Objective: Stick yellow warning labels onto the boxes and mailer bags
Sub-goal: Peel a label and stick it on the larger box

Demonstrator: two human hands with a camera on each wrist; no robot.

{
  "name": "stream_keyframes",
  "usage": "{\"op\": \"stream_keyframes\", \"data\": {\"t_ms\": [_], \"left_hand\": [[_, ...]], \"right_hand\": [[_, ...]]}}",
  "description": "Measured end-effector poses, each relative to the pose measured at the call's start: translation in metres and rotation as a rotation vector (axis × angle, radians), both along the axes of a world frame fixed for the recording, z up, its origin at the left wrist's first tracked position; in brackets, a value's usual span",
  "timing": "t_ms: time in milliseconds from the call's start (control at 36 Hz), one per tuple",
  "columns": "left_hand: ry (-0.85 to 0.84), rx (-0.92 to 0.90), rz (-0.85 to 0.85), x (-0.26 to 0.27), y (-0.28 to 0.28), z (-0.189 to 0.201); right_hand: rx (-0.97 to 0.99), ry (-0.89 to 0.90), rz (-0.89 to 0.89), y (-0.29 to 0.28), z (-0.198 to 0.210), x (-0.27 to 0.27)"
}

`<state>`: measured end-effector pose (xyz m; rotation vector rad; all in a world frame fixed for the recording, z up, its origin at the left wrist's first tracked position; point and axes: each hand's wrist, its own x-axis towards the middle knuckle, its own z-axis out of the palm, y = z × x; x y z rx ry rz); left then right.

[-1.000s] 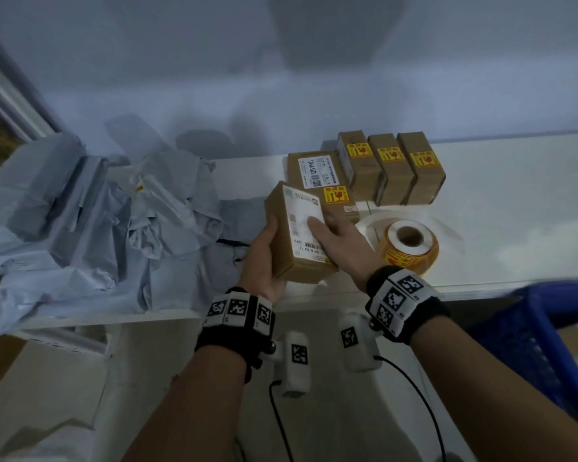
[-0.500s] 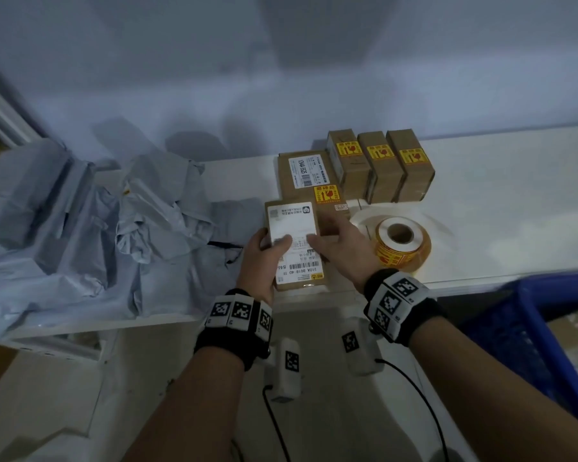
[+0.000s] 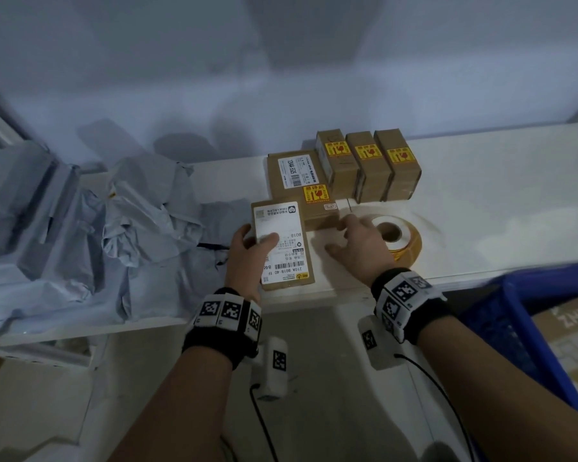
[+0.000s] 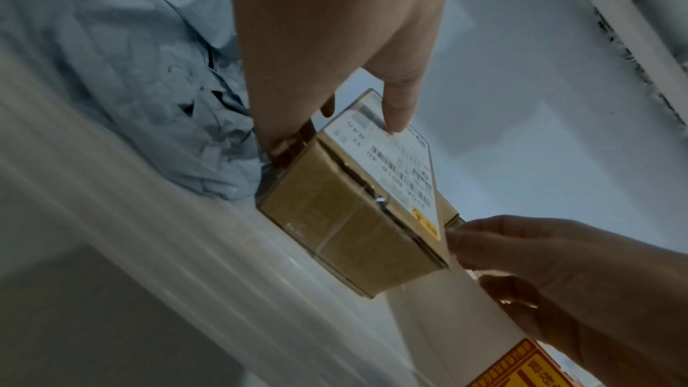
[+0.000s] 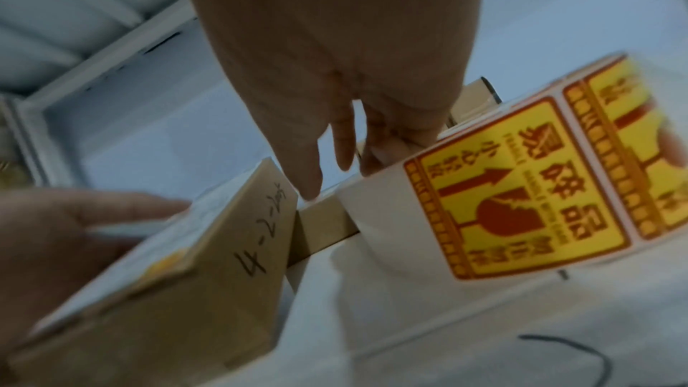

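Matte kraft carton point(image 3: 282, 245), rectangular: left hand point(image 3: 247, 258) grips it. Right hand point(image 3: 357, 248) spread beside glossy yellow label roll point(image 3: 404, 241).

Held box point(image 3: 282, 243) sits at shelf point(image 3: 498, 208) front edge, mailer bags point(image 3: 80, 221) to its left, label roll point(image 3: 399, 236) to its right. Behind it: flat box point(image 3: 297, 185), w/ three small boxes point(image 3: 367, 165) in a row right of that. Crate point(image 3: 528, 315) below shelf, far right.

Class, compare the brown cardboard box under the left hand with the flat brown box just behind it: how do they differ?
The brown cardboard box under the left hand carries no yellow warning label; the flat brown box behind it has one. The left hand grips the first; nothing holds the second. Both bear white shipping labels and lie flat.
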<state>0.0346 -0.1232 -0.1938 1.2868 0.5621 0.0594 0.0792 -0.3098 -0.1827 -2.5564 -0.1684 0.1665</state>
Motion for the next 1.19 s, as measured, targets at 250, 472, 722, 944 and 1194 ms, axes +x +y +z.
{"op": "stream_keyframes", "data": {"t_ms": [250, 472, 722, 944, 1194], "left_hand": [[-0.084, 0.075, 0.170, 0.011, -0.007, 0.013], [-0.183, 0.421, 0.202, 0.017, -0.016, 0.030], [-0.219, 0.293, -0.073, 0.019, -0.038, 0.039], [-0.133, 0.121, -0.268, 0.016, -0.049, 0.030], [-0.207, 0.160, -0.061, 0.025, -0.051, 0.027]], "right_hand": [[-0.063, -0.039, -0.012, 0.002, 0.005, 0.000], [0.603, 0.122, -0.126, -0.001, 0.009, 0.005], [0.804, 0.116, -0.108, 0.003, 0.023, 0.000], [0.852, 0.044, -0.030, 0.004, 0.028, -0.001], [0.549, -0.097, 0.075, 0.005, 0.023, 0.004]]}}
